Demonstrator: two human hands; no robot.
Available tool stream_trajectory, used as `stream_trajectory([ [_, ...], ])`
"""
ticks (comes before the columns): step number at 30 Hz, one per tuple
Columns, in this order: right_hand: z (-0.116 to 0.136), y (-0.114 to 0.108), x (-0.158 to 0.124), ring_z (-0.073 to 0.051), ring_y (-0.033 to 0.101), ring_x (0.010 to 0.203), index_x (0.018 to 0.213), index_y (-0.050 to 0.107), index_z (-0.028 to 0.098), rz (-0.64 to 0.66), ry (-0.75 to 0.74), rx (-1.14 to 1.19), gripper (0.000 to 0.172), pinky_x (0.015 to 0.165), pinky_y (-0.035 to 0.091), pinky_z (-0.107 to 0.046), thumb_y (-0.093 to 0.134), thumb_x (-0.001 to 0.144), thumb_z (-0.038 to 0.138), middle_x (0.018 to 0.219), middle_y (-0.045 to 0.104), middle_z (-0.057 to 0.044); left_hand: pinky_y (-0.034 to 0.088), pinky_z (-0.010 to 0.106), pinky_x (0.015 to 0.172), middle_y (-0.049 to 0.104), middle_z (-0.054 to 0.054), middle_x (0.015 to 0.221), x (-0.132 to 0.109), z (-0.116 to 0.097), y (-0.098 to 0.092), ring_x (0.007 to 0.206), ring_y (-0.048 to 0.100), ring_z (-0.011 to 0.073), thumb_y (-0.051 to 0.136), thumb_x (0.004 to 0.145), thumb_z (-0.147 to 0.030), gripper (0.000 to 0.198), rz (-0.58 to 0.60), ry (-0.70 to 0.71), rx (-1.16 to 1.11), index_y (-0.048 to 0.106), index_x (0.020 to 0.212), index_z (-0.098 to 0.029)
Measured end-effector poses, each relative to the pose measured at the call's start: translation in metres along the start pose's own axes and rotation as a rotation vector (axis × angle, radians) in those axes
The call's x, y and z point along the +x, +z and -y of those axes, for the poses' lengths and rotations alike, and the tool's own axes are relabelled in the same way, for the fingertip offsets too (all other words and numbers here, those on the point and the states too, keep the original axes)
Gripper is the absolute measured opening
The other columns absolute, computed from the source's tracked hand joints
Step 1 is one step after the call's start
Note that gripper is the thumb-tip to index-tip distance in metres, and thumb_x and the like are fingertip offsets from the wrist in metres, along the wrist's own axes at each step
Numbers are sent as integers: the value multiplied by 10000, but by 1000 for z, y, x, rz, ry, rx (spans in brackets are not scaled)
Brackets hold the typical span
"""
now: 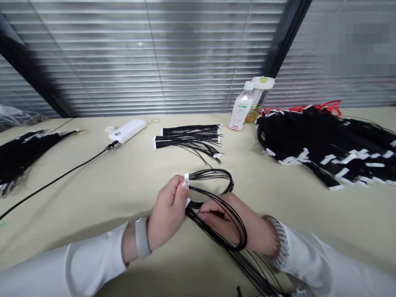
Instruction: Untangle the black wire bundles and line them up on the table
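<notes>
My left hand [168, 210] is closed on the white connectors [186, 181] of a black wire harness, thumb pressed on the upper one. The thin black wires [236, 225] loop out to the right and pass in front of my right hand. My right hand [232, 218] has its thumb and forefinger pinched at the wires, close to the lower connector; its fingertips are partly hidden. More black wires [250, 270] run down to the bottom edge of the view. Beyond my hands, several short wire harnesses [188, 138] with white ends lie on the table.
A big pile of black harnesses [321, 140] lies at right, with red wires [335, 107] behind. A bottle [241, 108] and a lidded cup [260, 99] stand by the blinds. On the left are a white power bank [128, 131], its black cable [64, 172] and another harness bundle [27, 154].
</notes>
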State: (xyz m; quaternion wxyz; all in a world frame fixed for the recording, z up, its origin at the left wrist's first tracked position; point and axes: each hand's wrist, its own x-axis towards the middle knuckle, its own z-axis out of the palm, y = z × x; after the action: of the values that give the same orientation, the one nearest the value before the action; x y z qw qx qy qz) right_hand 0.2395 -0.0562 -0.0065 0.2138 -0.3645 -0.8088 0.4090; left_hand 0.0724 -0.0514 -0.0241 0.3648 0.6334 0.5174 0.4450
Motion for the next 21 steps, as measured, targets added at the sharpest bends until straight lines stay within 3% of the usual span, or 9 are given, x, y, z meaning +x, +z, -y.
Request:
stream_trajectory([
  [11,1,0,0,-63,386,492,613,501,168,-64,35,-67,189,483,316,-177,468,796,137,533,450,65,306,220,512,402,-44,577,2,0,1,534,362,110,333,923,-332,309,21,10,30,396,654,-195],
  [21,-1,-1,0,-105,470,581,699,486,187,-49,-32,-321,279,568,351,-225,337,931,228,646,543,21,309,224,533,412,-44,605,3,2,1,561,370,109,341,925,-312,295,50,11,38,401,663,-191],
])
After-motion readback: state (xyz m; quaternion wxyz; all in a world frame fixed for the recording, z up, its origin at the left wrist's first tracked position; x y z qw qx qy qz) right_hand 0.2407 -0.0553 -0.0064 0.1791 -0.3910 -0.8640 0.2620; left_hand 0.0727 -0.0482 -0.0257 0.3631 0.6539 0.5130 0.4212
